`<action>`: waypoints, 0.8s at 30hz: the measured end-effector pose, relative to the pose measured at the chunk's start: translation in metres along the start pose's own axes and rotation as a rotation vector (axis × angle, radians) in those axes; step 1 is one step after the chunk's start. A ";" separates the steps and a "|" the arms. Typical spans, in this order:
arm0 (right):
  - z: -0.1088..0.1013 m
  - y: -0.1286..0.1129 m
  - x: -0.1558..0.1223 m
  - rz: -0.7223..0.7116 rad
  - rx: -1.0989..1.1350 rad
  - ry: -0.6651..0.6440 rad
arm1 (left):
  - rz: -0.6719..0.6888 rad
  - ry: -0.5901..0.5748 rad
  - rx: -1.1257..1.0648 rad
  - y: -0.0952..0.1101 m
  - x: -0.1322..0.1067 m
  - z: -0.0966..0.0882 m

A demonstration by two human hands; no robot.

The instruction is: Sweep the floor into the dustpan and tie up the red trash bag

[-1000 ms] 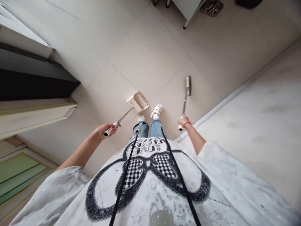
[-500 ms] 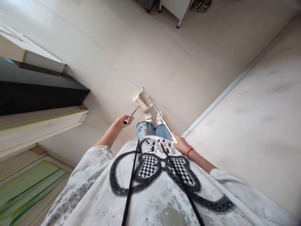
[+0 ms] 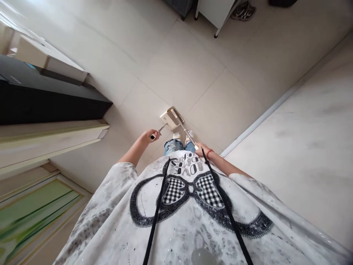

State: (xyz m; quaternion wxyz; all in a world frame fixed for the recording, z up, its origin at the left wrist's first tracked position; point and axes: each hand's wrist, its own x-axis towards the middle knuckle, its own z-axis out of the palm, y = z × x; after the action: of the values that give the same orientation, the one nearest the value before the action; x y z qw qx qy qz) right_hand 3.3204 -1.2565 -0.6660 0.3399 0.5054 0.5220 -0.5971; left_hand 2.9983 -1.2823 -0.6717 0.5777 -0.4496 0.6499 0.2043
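Note:
My left hand [image 3: 151,135] is closed around the grip of a long-handled dustpan. The dustpan's cream pan [image 3: 167,117] is down by the floor, just ahead of my shoes [image 3: 177,135]. In my right hand [image 3: 202,150], which wears a red cord at the wrist, is the top of a white broom handle [image 3: 189,136]. This handle slants forward and left, and its lower end overlaps the right part of the pan. The bristles are too small to make out, and I cannot tell whether they touch the pan.
Pale floor tiles [image 3: 154,55] spread ahead. A wall [image 3: 309,136] with a grey baseboard runs along the right. On the left are a dark cabinet [image 3: 55,105] with a box [image 3: 52,62] on it, and a green panel [image 3: 41,217]. A white stand [image 3: 216,13] and dark shoes [image 3: 244,11] are ahead.
My right hand has moved forward and slightly left, and the broom's lower end has come back from the pan's far edge onto the pan. The whole view has shifted slightly.

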 end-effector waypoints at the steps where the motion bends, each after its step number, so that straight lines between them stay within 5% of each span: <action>1: -0.004 0.012 -0.009 0.018 0.024 -0.032 | -0.009 0.002 -0.008 0.001 0.001 0.000; 5: -0.057 0.051 -0.021 0.101 0.037 -0.027 | -0.035 -0.004 -0.046 0.006 0.009 -0.004; 8: -0.090 0.038 -0.001 0.131 0.030 0.038 | -0.035 -0.027 -0.080 0.009 0.014 -0.006; 11: -0.082 -0.004 0.024 0.134 -0.006 0.083 | -0.029 -0.036 -0.081 0.009 0.017 -0.006; 15: -0.035 -0.048 0.029 0.131 -0.017 0.027 | -0.025 -0.039 -0.069 0.011 0.019 -0.005; 18: -0.023 -0.044 0.013 0.106 0.055 -0.070 | -0.044 -0.034 -0.088 0.014 0.021 -0.006; 24: -0.064 -0.001 0.001 0.076 0.120 -0.046 | -0.063 -0.038 -0.117 0.016 0.023 -0.005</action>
State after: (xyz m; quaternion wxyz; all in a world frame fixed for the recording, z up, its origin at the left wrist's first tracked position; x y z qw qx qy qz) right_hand 3.3347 -1.1946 -0.6633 0.3432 0.5305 0.4578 -0.6255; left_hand 2.9838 -1.2864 -0.6958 0.5690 -0.4987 0.6112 0.2323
